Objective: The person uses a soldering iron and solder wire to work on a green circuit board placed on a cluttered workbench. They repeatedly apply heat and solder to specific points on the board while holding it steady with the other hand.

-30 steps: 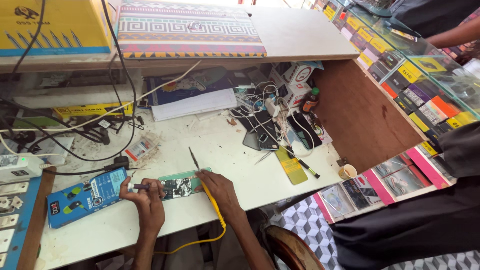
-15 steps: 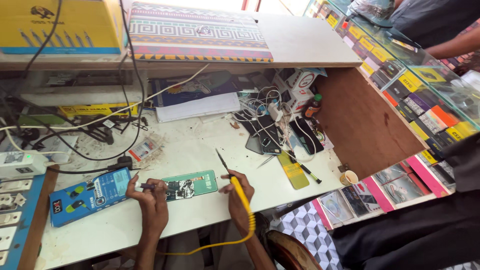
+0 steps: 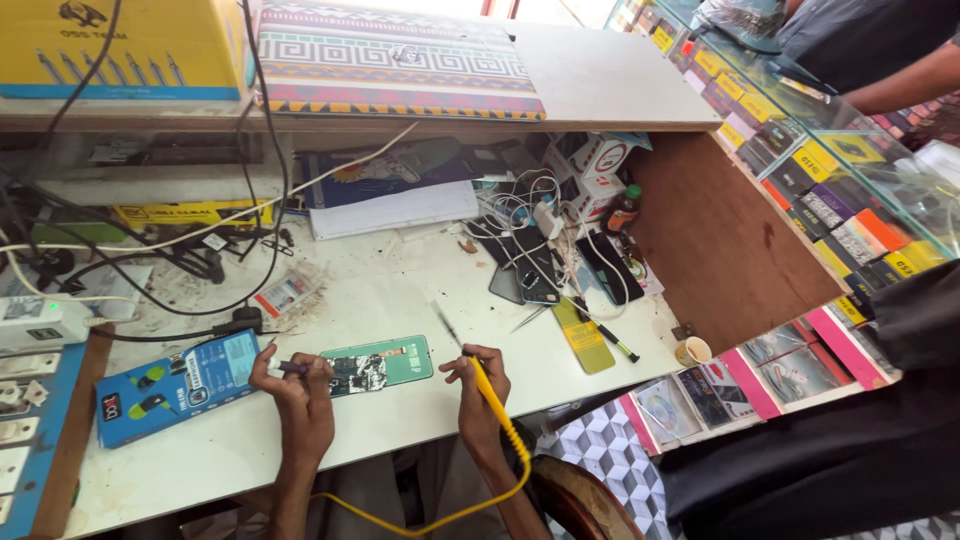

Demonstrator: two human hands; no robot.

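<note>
The white bench [image 3: 400, 290] runs wide under a shelf, its front edge close to the person's body, its right end stopping at a brown wooden panel [image 3: 720, 240] beside a glass display counter [image 3: 830, 180]. The middle of the bench is mostly bare, between a mess of black cables [image 3: 150, 270] on the left and a heap of phones and chargers [image 3: 545, 250] on the right. A blue box [image 3: 180, 385] lies near the front edge on the left. Just right of it, touching the left hand, sits an opened green phone [image 3: 385, 365], flat and near the front edge. The left hand [image 3: 295, 385] is curled, pinching a thin dark tool [image 3: 290, 367] whose tip rests at the phone's left end. The right hand [image 3: 478, 385] is closed around a yellow-handled soldering iron [image 3: 470, 360], tip raised up and left, just clear of the phone's right end. Its yellow cord [image 3: 480, 495] loops down past the bench edge.
</note>
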